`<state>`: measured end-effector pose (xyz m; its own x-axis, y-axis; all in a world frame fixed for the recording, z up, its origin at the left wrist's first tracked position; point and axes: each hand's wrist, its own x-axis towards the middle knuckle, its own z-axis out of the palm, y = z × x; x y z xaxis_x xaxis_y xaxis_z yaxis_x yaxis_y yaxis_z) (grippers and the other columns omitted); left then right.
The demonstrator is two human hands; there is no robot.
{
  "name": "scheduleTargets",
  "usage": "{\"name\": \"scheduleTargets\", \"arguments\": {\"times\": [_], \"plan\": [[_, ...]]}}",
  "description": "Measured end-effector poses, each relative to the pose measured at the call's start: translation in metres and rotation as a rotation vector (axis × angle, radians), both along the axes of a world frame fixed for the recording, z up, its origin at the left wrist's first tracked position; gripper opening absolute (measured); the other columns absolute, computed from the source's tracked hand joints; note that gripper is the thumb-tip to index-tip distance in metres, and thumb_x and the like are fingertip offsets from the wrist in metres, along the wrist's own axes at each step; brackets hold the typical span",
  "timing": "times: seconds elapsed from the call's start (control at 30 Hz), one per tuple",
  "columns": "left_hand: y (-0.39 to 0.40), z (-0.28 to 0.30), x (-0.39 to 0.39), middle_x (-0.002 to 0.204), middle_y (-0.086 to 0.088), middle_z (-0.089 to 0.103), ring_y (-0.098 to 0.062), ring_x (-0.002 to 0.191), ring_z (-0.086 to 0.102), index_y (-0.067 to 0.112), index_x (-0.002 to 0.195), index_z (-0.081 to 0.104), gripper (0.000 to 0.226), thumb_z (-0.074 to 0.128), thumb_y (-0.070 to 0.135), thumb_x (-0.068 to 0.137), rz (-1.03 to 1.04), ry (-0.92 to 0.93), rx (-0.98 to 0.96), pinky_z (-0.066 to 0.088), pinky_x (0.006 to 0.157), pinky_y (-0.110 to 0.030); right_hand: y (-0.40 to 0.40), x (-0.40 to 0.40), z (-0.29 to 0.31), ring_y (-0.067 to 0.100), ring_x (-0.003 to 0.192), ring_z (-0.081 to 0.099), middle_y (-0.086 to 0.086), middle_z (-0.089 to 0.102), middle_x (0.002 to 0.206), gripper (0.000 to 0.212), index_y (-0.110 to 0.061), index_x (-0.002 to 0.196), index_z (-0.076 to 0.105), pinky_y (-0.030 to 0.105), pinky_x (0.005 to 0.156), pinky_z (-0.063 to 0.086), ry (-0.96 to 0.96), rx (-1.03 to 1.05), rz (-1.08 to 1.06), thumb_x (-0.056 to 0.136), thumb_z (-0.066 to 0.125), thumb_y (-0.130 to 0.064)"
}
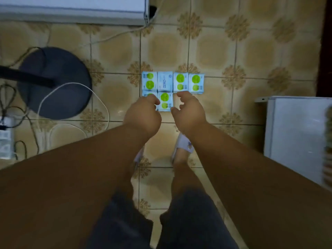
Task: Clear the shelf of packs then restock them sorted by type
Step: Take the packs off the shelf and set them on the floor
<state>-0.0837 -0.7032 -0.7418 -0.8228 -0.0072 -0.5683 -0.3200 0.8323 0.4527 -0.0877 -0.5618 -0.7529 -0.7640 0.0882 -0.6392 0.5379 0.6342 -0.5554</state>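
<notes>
Several small white packs lie in two rows on the tiled floor. The far row holds a green-dot pack [149, 81], a plain pack [165, 82] printed ZERO, and two more green-dot packs [180, 82] [196, 83]. In the near row, a green-dot pack [165, 101] lies between my hands. My left hand [143, 114] covers most of another near-row pack [146, 94], fingers curled down on it. My right hand [188, 112] hovers just right of the middle pack, fingers apart and bent, holding nothing.
A dark round fan base [55, 83] with a pole and white cables [71, 97] sits on the left. A white cabinet [296, 133] stands at the right, a white unit [71, 9] at the top. My slippered feet [182, 146] stand just behind the packs.
</notes>
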Motion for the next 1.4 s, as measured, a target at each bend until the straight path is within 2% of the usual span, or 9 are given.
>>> {"name": "scheduleTargets", "arguments": {"times": [0.13, 0.27, 0.37, 0.47, 0.57, 0.8, 0.93, 1.07, 1.4], "plan": [[0.021, 0.136, -0.02, 0.116, -0.003, 0.064, -0.027, 0.107, 0.06, 0.023, 0.116, 0.062, 0.033, 0.053, 0.011, 0.086, -0.126, 0.173, 0.003, 0.048, 0.09, -0.035, 0.023, 0.008, 0.146, 0.025, 0.11, 0.061, 0.009, 0.055, 0.133, 0.05, -0.019, 0.138, 0.049, 0.028, 0.091, 0.044, 0.11, 0.064, -0.051, 0.09, 0.062, -0.017], [0.052, 0.254, -0.029, 0.111, -0.001, 0.066, -0.025, 0.101, 0.062, 0.025, 0.113, 0.062, 0.028, 0.052, 0.014, 0.089, -0.289, 0.371, 0.122, 0.049, 0.086, -0.034, 0.045, 0.032, 0.274, 0.024, 0.112, 0.061, 0.008, 0.057, 0.132, 0.047, -0.02, 0.136, 0.049, 0.029, 0.09, 0.046, 0.3, 0.115, -0.279, 0.091, 0.059, -0.013], [0.083, 0.333, -0.014, 0.111, 0.001, 0.064, -0.022, 0.101, 0.061, 0.024, 0.111, 0.063, 0.026, 0.055, 0.015, 0.087, -0.467, 0.505, 0.216, 0.049, 0.086, -0.034, 0.062, 0.067, 0.356, 0.021, 0.112, 0.06, 0.006, 0.057, 0.129, 0.046, -0.021, 0.135, 0.05, 0.037, 0.094, 0.05, 0.474, 0.171, -0.483, 0.09, 0.058, -0.012], [0.119, 0.405, 0.015, 0.107, 0.0, 0.063, -0.021, 0.099, 0.06, 0.022, 0.108, 0.063, 0.023, 0.056, 0.014, 0.088, -0.639, 0.627, 0.324, 0.047, 0.082, -0.03, 0.085, 0.108, 0.428, 0.018, 0.111, 0.059, 0.0, 0.057, 0.126, 0.044, -0.023, 0.133, 0.051, 0.03, 0.094, 0.048, 0.604, 0.249, -0.612, 0.09, 0.059, -0.014], [0.155, 0.462, 0.054, 0.105, 0.005, 0.061, -0.016, 0.095, 0.059, 0.028, 0.105, 0.06, 0.017, 0.054, 0.021, 0.09, -0.758, 0.728, 0.388, 0.051, 0.08, -0.033, 0.114, 0.153, 0.487, 0.017, 0.106, 0.06, -0.003, 0.057, 0.122, 0.041, -0.027, 0.13, 0.051, 0.033, 0.091, 0.05, 0.706, 0.343, -0.706, 0.091, 0.061, -0.02], [0.251, 0.549, 0.128, 0.106, 0.005, 0.062, -0.017, 0.095, 0.059, 0.027, 0.107, 0.059, 0.016, 0.051, 0.022, 0.094, -0.859, 0.891, 0.543, 0.051, 0.078, -0.035, 0.187, 0.254, 0.579, 0.013, 0.094, 0.057, -0.006, 0.057, 0.113, 0.038, -0.026, 0.129, 0.052, 0.025, 0.079, 0.044, 0.895, 0.503, -0.895, 0.092, 0.057, -0.018], [0.308, 0.59, 0.173, 0.102, 0.011, 0.059, -0.013, 0.089, 0.056, 0.029, 0.113, 0.057, 0.019, 0.052, 0.023, 0.096, -0.908, 0.913, 0.683, 0.043, 0.072, -0.03, 0.236, 0.313, 0.619, 0.013, 0.084, 0.059, -0.006, 0.054, 0.113, 0.036, -0.028, 0.127, 0.052, 0.028, 0.068, 0.051, 0.95, 0.582, -0.955, 0.093, 0.057, -0.018], [0.358, 0.633, 0.202, 0.101, 0.01, 0.06, -0.013, 0.085, 0.057, 0.029, 0.109, 0.057, 0.018, 0.052, 0.021, 0.094, -0.97, 0.924, 0.81, 0.049, 0.075, -0.033, 0.279, 0.343, 0.65, 0.008, 0.082, 0.059, -0.006, 0.055, 0.112, 0.032, -0.029, 0.122, 0.051, 0.015, 0.056, 0.042, 1.015, 0.619, -1.052, 0.092, 0.057, -0.018], [0.491, 0.685, 0.216, 0.104, 0.007, 0.062, -0.013, 0.086, 0.056, 0.026, 0.114, 0.059, 0.021, 0.052, 0.019, 0.095, -1.219, 0.969, 0.952, 0.046, 0.075, -0.03, 0.369, 0.342, 0.69, -0.001, 0.081, 0.054, -0.008, 0.057, 0.112, 0.033, -0.027, 0.124, 0.052, 0.014, 0.061, 0.038, 1.098, 0.781, -1.265, 0.093, 0.061, -0.019]]}}
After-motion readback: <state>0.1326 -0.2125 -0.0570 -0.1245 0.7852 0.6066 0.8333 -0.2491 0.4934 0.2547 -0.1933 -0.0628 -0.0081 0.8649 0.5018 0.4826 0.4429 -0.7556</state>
